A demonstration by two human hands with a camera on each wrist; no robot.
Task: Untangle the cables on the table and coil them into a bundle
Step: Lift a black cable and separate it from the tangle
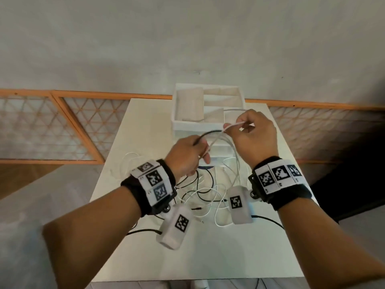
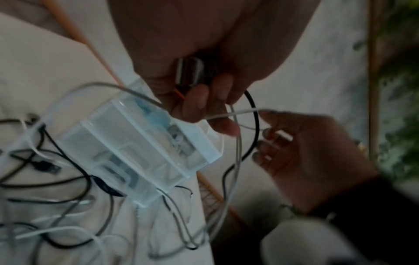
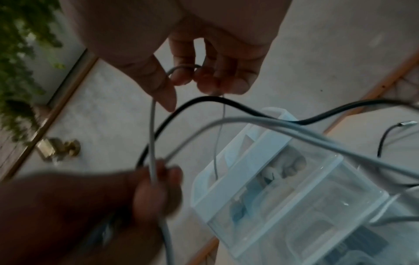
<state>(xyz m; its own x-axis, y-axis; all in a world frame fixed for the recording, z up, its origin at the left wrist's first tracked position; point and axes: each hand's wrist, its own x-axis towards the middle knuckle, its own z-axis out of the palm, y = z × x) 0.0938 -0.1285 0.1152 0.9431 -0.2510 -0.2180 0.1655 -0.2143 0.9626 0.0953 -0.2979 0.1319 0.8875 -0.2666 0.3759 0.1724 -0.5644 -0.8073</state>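
A tangle of black and white cables [image 1: 208, 192] lies in the middle of the white table [image 1: 208, 257]. Both hands are raised above it. My left hand [image 1: 201, 156] grips a black cable [image 1: 208, 132] and a white cable [image 1: 214, 140] together. My right hand [image 1: 235, 127] pinches the same white cable near its end, just right of the left hand. In the left wrist view my left hand [image 2: 204, 104] also encloses a small plug, with the black cable [image 2: 255, 125] looping below it. In the right wrist view my right hand [image 3: 181, 80] pinches the white cable [image 3: 152, 129] above my left hand [image 3: 156, 188].
A white compartment box [image 1: 187, 122] stands at the table's far edge, right behind the hands. An orange lattice railing [image 1: 73, 126] runs behind the table. A plant [image 3: 20, 53] and a brass object [image 3: 61, 148] are on the floor beyond.
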